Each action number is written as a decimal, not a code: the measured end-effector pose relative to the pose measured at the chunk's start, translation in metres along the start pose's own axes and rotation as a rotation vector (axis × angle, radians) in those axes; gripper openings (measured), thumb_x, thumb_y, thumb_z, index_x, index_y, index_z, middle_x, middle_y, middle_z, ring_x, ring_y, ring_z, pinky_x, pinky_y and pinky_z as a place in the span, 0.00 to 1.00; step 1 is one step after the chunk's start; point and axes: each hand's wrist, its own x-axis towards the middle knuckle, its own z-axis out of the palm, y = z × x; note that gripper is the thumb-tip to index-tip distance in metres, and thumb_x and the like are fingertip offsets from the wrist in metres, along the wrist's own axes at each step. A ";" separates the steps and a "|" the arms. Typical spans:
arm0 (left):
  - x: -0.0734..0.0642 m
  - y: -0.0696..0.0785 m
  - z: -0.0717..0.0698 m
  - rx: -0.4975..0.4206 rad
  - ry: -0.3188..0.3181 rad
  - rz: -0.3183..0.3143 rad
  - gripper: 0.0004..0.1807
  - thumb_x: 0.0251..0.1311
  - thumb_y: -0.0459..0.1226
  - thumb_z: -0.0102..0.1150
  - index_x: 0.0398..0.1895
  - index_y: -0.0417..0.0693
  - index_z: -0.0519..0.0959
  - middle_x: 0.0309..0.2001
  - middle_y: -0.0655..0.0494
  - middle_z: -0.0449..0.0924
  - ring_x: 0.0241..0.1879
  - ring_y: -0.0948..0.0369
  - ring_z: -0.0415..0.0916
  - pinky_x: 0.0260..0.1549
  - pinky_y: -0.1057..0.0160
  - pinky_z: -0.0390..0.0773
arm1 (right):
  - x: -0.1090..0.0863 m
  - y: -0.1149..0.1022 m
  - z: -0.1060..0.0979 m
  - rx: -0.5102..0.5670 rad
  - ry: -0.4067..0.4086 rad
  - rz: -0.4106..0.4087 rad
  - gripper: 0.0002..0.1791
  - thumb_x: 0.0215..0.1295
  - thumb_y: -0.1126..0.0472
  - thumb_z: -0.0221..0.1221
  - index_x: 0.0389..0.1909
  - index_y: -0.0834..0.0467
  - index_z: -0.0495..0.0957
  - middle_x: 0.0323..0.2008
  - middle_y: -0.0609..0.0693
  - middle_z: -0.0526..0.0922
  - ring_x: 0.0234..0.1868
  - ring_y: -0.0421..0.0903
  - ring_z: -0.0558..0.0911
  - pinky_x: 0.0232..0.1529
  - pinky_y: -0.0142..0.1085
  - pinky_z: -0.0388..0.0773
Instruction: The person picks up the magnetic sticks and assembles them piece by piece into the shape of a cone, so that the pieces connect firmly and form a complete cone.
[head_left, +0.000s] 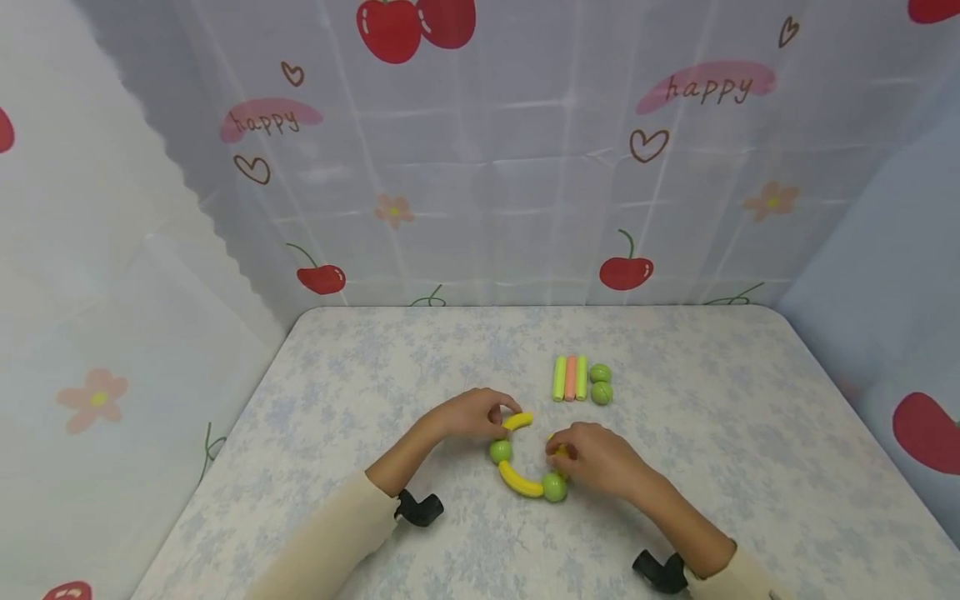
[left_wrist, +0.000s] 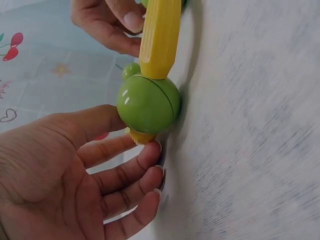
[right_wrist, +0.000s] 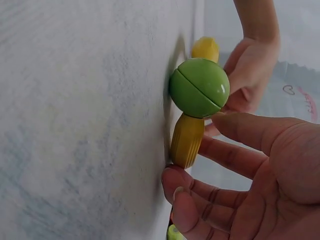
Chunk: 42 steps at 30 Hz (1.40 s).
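Note:
Yellow curved sticks and two green balls form a ring with a gap at its far side. My left hand (head_left: 474,414) pinches the far-left yellow curved stick (head_left: 519,422), which meets the left green ball (head_left: 500,452). In the left wrist view, the thumb lies beside that green ball (left_wrist: 148,104), and most of the held stick is hidden. A front yellow curved stick (head_left: 520,481) links this ball to the right green ball (head_left: 554,487). Beyond it, my right hand (head_left: 600,458) pinches the right-hand yellow curved stick (right_wrist: 187,141) between thumb and fingers.
Behind the ring, two yellow-green sticks (head_left: 559,379) flank a pink stick (head_left: 570,379). Two more green balls (head_left: 601,392) are beside them. All are on the patterned table (head_left: 390,350), with a cherry-print curtain (head_left: 487,167) along its far edge.

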 end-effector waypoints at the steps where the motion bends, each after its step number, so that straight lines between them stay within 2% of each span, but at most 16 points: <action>1: -0.002 0.001 0.001 -0.009 0.006 0.000 0.20 0.66 0.35 0.67 0.61 0.45 0.80 0.26 0.61 0.80 0.24 0.68 0.70 0.26 0.69 0.71 | 0.000 0.000 -0.001 0.000 0.002 0.001 0.06 0.67 0.60 0.66 0.42 0.54 0.88 0.26 0.41 0.76 0.24 0.39 0.72 0.24 0.33 0.69; 10: -0.019 0.002 0.018 -0.042 0.093 -0.046 0.20 0.65 0.41 0.68 0.60 0.49 0.81 0.28 0.63 0.80 0.27 0.67 0.74 0.29 0.68 0.73 | 0.000 0.004 -0.005 -0.005 0.015 0.018 0.06 0.68 0.59 0.66 0.42 0.54 0.88 0.25 0.42 0.75 0.24 0.39 0.72 0.24 0.33 0.69; 16: -0.027 0.005 0.025 -0.062 0.127 -0.053 0.21 0.65 0.40 0.68 0.60 0.48 0.81 0.28 0.63 0.79 0.25 0.67 0.72 0.27 0.68 0.72 | 0.000 0.006 -0.006 -0.004 0.009 0.010 0.07 0.68 0.59 0.66 0.43 0.55 0.88 0.25 0.42 0.75 0.24 0.40 0.72 0.24 0.34 0.68; 23: -0.027 0.007 0.030 -0.062 0.175 -0.056 0.18 0.66 0.42 0.67 0.57 0.50 0.82 0.27 0.63 0.80 0.23 0.66 0.72 0.24 0.68 0.71 | -0.002 0.009 -0.008 -0.015 0.002 -0.020 0.09 0.69 0.57 0.65 0.45 0.55 0.88 0.25 0.41 0.75 0.24 0.39 0.71 0.25 0.33 0.69; 26: -0.024 0.004 0.035 -0.048 0.234 -0.052 0.15 0.67 0.45 0.66 0.53 0.51 0.84 0.24 0.64 0.78 0.19 0.67 0.69 0.20 0.68 0.67 | -0.002 0.008 -0.008 -0.005 -0.005 0.007 0.10 0.69 0.57 0.65 0.46 0.55 0.88 0.26 0.40 0.78 0.23 0.39 0.72 0.24 0.34 0.69; 29: -0.020 -0.001 0.040 -0.023 0.288 -0.040 0.13 0.67 0.47 0.66 0.50 0.55 0.85 0.21 0.66 0.76 0.17 0.68 0.67 0.18 0.69 0.65 | -0.001 0.007 -0.009 0.002 0.006 0.072 0.10 0.69 0.57 0.65 0.46 0.53 0.89 0.27 0.39 0.82 0.23 0.38 0.73 0.23 0.34 0.69; 33: -0.018 -0.006 0.043 -0.017 0.316 -0.027 0.11 0.66 0.47 0.67 0.48 0.58 0.85 0.20 0.67 0.76 0.16 0.69 0.66 0.17 0.70 0.65 | -0.002 0.008 -0.014 0.004 0.063 0.090 0.09 0.70 0.58 0.64 0.46 0.51 0.90 0.29 0.39 0.84 0.25 0.37 0.75 0.25 0.35 0.72; 36: -0.017 -0.008 0.044 -0.031 0.324 -0.015 0.10 0.66 0.47 0.67 0.48 0.58 0.85 0.20 0.67 0.76 0.15 0.68 0.66 0.17 0.70 0.64 | -0.002 0.011 -0.020 -0.006 0.128 0.044 0.08 0.70 0.59 0.64 0.45 0.53 0.89 0.30 0.41 0.83 0.27 0.38 0.76 0.26 0.35 0.74; 42: -0.017 -0.013 0.047 -0.077 0.326 0.008 0.10 0.67 0.47 0.67 0.48 0.59 0.85 0.20 0.66 0.76 0.15 0.69 0.64 0.18 0.70 0.64 | 0.004 0.030 -0.030 0.019 0.316 0.001 0.11 0.68 0.62 0.66 0.49 0.60 0.86 0.37 0.48 0.85 0.34 0.44 0.81 0.30 0.37 0.77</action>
